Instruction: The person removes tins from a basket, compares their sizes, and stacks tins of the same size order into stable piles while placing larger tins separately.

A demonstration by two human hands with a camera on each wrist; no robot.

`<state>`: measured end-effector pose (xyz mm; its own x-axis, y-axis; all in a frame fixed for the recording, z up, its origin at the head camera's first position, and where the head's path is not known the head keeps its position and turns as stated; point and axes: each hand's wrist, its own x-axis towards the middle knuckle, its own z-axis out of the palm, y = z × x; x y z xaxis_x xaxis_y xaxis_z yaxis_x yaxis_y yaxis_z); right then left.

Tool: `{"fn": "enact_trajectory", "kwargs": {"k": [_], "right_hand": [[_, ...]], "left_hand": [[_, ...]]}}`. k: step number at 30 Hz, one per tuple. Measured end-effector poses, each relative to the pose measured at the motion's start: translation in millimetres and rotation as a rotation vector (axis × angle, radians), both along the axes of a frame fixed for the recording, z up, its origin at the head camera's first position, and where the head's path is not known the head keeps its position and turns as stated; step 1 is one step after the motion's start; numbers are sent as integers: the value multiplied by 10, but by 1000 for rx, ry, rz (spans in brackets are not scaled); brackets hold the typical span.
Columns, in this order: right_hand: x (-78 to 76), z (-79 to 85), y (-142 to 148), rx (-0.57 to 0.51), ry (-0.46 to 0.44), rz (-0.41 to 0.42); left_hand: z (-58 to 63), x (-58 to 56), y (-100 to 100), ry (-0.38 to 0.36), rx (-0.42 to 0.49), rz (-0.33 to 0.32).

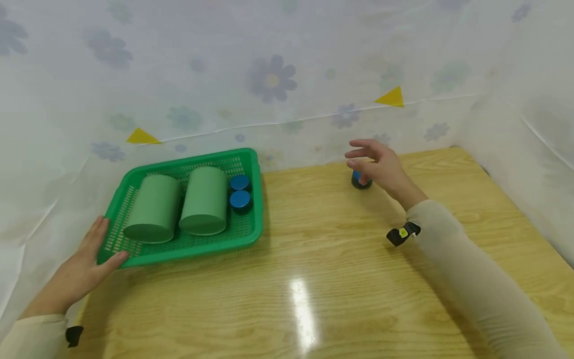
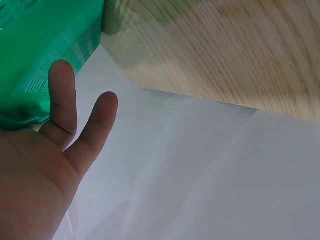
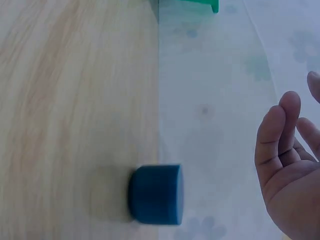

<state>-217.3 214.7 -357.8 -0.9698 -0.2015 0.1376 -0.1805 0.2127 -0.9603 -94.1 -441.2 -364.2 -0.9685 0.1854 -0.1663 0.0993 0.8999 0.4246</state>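
Note:
At the near left corner of the green basket [image 1: 188, 257], my left hand [image 1: 78, 271] touches the rim with thumb and fingers spread. In the left wrist view, two of its fingers [image 2: 62, 95] extend beside the basket's underside. Over the right part of the table, my right hand [image 1: 381, 167] hovers with loosely bent fingers and holds nothing. Just below it stands a short blue cylinder [image 1: 361, 180], partly covered by the hand in the head view. The right wrist view shows this blue cylinder [image 3: 156, 195] whole, apart from the fingers [image 3: 270, 135].
Two large light green cylinders [image 1: 154, 207] lie in the basket, with two short blue cylinders [image 1: 240, 199] on their right. Behind the wooden table [image 1: 305, 239] hangs a flowered white sheet [image 1: 215, 75] bearing yellow triangles [image 1: 392, 97].

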Motion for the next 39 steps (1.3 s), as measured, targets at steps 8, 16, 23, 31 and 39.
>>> {"fn": "enact_trajectory", "kwargs": {"k": [8, 16, 23, 31, 39], "right_hand": [[4, 146, -269, -27, 36, 94], [9, 229, -556, -71, 50, 161], [-1, 286, -782, -91, 57, 224], [-38, 376, -1005, -68, 74, 275], [-76, 435, -1272, -55, 67, 349]], "left_hand": [[-16, 6, 15, 17, 29, -10], [-6, 0, 21, 42, 31, -11], [14, 1, 34, 20, 43, -6], [33, -4, 43, 6, 23, 3], [51, 5, 51, 26, 14, 1]]}}
